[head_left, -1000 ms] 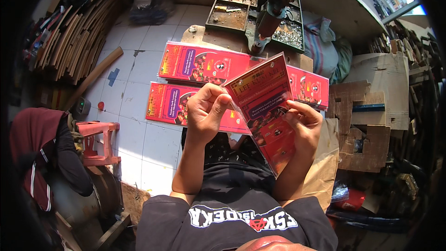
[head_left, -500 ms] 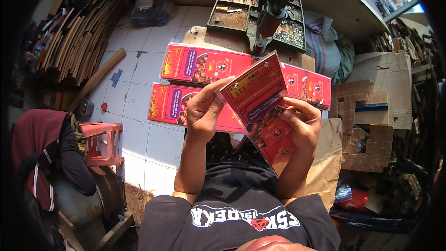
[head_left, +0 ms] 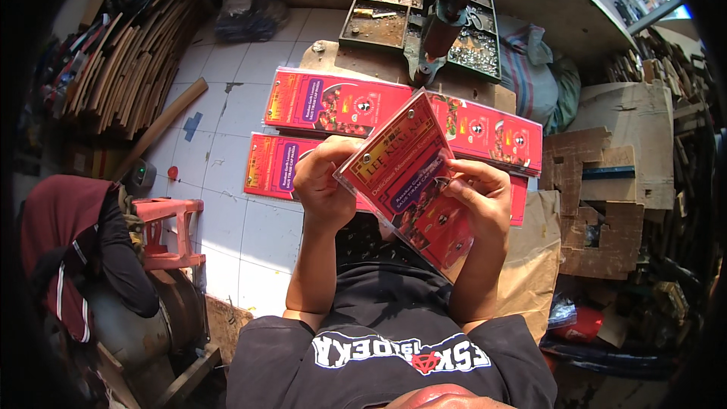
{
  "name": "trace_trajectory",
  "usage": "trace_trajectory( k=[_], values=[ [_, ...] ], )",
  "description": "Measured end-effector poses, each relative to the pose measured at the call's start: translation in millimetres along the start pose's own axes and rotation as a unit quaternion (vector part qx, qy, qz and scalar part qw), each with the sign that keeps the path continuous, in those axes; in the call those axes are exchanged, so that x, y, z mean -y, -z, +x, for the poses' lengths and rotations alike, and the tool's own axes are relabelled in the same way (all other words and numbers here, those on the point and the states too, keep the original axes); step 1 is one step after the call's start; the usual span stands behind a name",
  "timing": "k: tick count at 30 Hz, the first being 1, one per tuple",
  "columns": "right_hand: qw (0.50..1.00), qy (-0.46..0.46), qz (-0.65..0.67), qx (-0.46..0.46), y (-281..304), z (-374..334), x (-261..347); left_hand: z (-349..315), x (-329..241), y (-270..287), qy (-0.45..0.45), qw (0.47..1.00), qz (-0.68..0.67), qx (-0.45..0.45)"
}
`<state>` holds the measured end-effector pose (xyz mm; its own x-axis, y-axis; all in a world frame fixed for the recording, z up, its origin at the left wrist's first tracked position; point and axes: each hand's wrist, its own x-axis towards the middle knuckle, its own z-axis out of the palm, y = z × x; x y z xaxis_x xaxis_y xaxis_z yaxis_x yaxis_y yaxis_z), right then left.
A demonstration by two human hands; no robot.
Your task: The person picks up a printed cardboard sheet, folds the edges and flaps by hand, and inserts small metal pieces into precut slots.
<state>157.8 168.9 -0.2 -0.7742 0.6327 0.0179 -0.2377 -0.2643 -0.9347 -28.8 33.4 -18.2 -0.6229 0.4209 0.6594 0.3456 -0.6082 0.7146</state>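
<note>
Both hands hold up a stack of long red printed cards in clear sleeves [head_left: 413, 178], tilted in front of my chest. My left hand [head_left: 322, 182] grips the stack's left edge with the fingers curled behind it. At the right edge my right hand [head_left: 478, 201] pinches the stack, thumb on the printed face. On the tiled floor beyond lie more of the same red cards: one row [head_left: 333, 102] at the back and a second row [head_left: 269, 167] nearer me, partly hidden by my hands.
A metal tool tray with a press [head_left: 424, 11] stands at the back. Wooden strips [head_left: 129, 53] are piled far left. A red plastic stool [head_left: 166, 231] is at my left. Cardboard pieces [head_left: 606, 182] and sacks crowd the right side.
The stack has tilted slightly and moved a little toward my left hand; my fingers shifted along its edges. The cards on the floor have not moved.
</note>
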Motion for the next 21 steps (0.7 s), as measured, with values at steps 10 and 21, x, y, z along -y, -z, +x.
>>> trace_trajectory(
  k=[10, 21],
  values=[
    [1.000, -0.011, 0.020, 0.001, -7.1, -0.1, -6.8, 4.2, 4.7, 0.8, -0.152, 0.982, 0.109, 0.007],
    [0.999, -0.032, 0.041, 0.016, -10.8, -4.0, -8.3, 1.5, 8.6, 5.1, -0.222, 0.965, 0.139, -0.009]
  ],
)
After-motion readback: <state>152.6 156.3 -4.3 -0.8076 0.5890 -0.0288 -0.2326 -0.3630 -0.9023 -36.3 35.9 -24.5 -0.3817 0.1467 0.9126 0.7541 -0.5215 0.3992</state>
